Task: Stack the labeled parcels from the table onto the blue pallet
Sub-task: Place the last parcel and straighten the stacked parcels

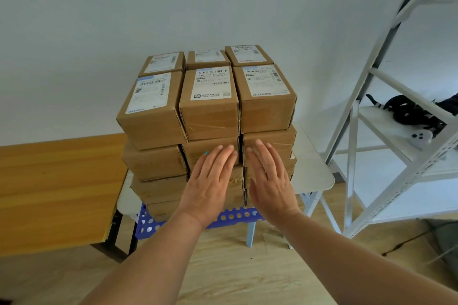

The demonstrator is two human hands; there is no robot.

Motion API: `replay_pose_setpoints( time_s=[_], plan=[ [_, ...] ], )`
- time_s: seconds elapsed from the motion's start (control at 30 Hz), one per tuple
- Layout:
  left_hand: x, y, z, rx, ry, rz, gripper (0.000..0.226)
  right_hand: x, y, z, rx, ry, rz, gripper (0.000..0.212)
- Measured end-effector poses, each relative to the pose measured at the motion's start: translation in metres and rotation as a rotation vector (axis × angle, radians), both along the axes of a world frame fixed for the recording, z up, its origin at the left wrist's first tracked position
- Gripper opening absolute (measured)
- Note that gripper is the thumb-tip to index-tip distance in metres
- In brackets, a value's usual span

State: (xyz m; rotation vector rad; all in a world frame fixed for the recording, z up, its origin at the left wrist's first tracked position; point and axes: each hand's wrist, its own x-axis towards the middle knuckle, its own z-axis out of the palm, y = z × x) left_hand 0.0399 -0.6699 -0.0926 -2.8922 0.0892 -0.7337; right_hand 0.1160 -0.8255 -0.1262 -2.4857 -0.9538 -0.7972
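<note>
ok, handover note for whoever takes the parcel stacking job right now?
Left hand: open, fingers straight, flat against the front of the brown cardboard parcel stack.
Right hand: open, flat against the front too.
Neither has a grip on a parcel.
Stack sits on the blue perforated plastic pallet, six labelled parcels on top.
Done: several layers stacked.
Left: square up the front; no loose parcels show on the wooden table or the white table.

Matt cardboard parcels [209, 104]; perforated blue plastic pallet [233, 215]; wooden table [49, 188]
</note>
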Motion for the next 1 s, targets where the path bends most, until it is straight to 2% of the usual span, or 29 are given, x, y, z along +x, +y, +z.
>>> replay_pose_setpoints(
  time_s=[0.07, 0.17, 0.3, 0.43, 0.7, 0.9, 1.0],
  plan=[
    [0.001, 0.001, 0.012, -0.032, -0.111, -0.012, 0.076, 0.002, 0.004, 0.011, 0.037, -0.073, 0.002, 0.075],
    [0.008, 0.006, 0.032, -0.018, -0.210, 0.034, 0.085, 0.013, 0.007, 0.031, 0.049, -0.164, -0.037, 0.083],
    [0.017, 0.010, 0.045, 0.084, -0.164, 0.059, 0.096, 0.028, 0.007, 0.044, -0.023, -0.207, -0.060, 0.088],
    [0.019, 0.010, 0.045, 0.165, -0.123, 0.042, 0.093, 0.031, 0.008, 0.045, -0.053, -0.214, -0.040, 0.092],
    [0.024, 0.015, 0.046, 0.197, -0.112, 0.031, 0.087, 0.032, 0.010, 0.049, -0.067, -0.193, -0.053, 0.089],
    [0.021, 0.015, 0.043, 0.209, -0.119, 0.030, 0.081, 0.032, 0.011, 0.047, -0.053, -0.213, -0.048, 0.083],
    [0.017, 0.015, 0.035, 0.184, -0.159, 0.000, 0.075, 0.030, 0.009, 0.046, 0.011, -0.261, -0.021, 0.070]
  ],
)
